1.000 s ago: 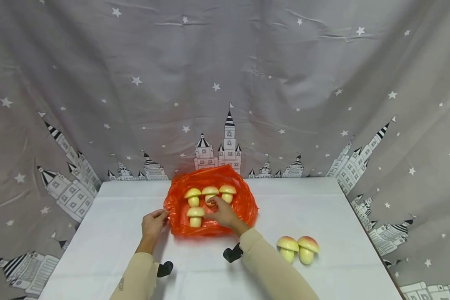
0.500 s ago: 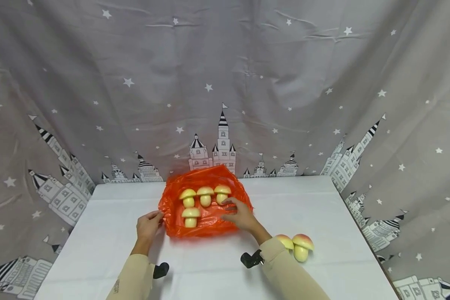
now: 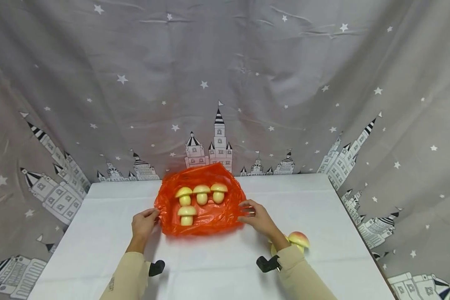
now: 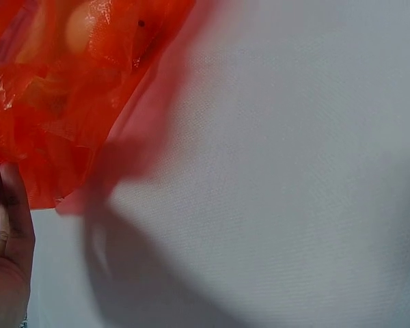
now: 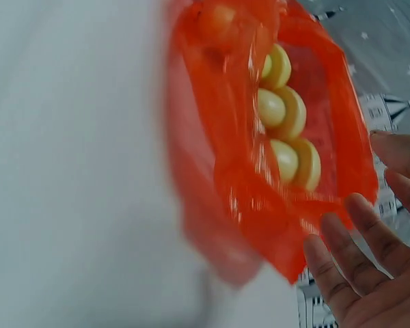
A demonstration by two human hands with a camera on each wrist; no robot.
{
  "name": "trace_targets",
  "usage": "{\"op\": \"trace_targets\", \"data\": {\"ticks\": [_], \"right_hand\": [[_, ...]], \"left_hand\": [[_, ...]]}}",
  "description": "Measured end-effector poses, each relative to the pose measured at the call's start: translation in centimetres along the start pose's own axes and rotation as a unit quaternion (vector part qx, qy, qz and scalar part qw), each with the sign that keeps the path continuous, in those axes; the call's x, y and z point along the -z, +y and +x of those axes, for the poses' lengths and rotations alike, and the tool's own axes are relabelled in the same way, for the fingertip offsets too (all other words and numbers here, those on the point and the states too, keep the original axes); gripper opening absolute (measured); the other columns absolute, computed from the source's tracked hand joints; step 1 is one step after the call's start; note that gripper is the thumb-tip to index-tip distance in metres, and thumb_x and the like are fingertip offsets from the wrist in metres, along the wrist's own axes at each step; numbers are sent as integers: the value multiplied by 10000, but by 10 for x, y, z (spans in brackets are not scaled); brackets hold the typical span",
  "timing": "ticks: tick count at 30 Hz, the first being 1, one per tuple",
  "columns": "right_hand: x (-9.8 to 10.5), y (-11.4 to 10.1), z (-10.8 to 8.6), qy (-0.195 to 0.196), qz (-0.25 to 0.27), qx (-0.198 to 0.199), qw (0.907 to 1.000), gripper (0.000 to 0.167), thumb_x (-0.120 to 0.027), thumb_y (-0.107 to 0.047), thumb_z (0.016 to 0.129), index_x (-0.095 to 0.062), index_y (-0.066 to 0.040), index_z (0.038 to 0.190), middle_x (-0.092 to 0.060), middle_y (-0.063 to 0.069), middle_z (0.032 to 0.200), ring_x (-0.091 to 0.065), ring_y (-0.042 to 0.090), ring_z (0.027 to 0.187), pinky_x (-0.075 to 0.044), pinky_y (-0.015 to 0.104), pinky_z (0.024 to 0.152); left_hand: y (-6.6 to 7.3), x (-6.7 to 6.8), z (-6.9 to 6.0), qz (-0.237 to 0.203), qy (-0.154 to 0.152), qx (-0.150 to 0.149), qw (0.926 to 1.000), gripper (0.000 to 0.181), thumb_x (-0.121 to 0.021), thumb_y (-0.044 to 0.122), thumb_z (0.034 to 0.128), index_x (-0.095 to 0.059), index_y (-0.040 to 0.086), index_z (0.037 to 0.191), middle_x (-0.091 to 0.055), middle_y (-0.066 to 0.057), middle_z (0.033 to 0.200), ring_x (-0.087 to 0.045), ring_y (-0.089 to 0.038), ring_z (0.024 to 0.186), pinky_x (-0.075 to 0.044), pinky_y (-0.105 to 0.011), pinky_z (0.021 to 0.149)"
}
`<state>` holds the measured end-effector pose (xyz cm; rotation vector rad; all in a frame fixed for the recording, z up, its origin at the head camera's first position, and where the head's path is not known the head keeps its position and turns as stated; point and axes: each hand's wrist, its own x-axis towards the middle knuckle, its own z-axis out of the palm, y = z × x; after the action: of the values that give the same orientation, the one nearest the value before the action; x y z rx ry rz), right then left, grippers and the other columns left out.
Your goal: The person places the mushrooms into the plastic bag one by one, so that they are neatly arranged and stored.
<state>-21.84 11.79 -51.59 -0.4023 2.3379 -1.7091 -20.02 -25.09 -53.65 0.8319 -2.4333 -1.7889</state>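
Observation:
An open red plastic bag (image 3: 213, 218) lies on the table with several yellow toy mushrooms inside, three in a row and one (image 3: 186, 215) below the leftmost. My left hand (image 3: 143, 225) pinches the bag's left edge; the left wrist view shows the hand (image 4: 10, 239) at the red film (image 4: 61, 137). At the bag's right edge is my right hand (image 3: 260, 218), fingers spread and holding nothing. In the right wrist view the open fingers of this hand (image 5: 376, 266) are beside the bag's rim (image 5: 359, 123).
Two more mushrooms, one with a reddish cap (image 3: 299, 239), lie on the white table (image 3: 210, 266) at the right, partly behind the right forearm. A grey curtain (image 3: 153, 83) with stars and castles hangs behind the table.
My right hand has moved rightward from among the mushrooms to the bag's right edge. My left hand stays at the left edge. The head view has shifted slightly.

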Motion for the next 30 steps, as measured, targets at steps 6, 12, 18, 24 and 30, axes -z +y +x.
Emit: {"op": "trace_targets", "data": {"ticks": [6,12,18,24,30], "right_hand": [[20,9,-18,172,-211,-237,9993,404,-700,-32,854,-554,34,1225,-557,233,1253,-520,445,1153,-449,518,973],[43,14,-36,341,-636,-175,9972,395,-718,-15,834,-569,39,1196,-570,229,1243,-518,429,1161,-419,532,994],[60,25,-50,470,-1002,-164,9937,382,-778,-97,799,-616,-27,1138,-608,142,1198,-529,375,1151,-415,509,999],[72,39,-60,369,-1503,-368,9873,380,-807,-151,773,-632,-84,1103,-616,121,1154,-522,365,1136,-384,569,991],[80,44,-64,-147,-1948,-211,9805,457,-814,-230,762,-631,-44,1137,-631,115,1170,-530,379,1143,-382,582,988]], "left_hand": [[-4,5,0,35,14,2,10000,392,-527,205,997,-571,-74,1270,-574,-265,1230,-598,-151,902,-509,-137,700],[1,4,3,65,-6,-8,10000,409,-527,231,998,-569,-64,1279,-569,-256,1245,-598,-171,939,-506,-122,711],[4,4,4,93,74,-81,9999,382,-543,205,991,-590,-74,1249,-595,-258,1199,-598,-94,818,-490,-106,658],[2,2,5,113,39,23,9999,385,-537,208,994,-585,-69,1257,-592,-258,1208,-612,-191,912,-533,-181,749],[-1,1,5,63,46,36,10000,380,-528,198,998,-580,-72,1261,-582,-267,1217,-606,-167,891,-510,-128,698]]}}
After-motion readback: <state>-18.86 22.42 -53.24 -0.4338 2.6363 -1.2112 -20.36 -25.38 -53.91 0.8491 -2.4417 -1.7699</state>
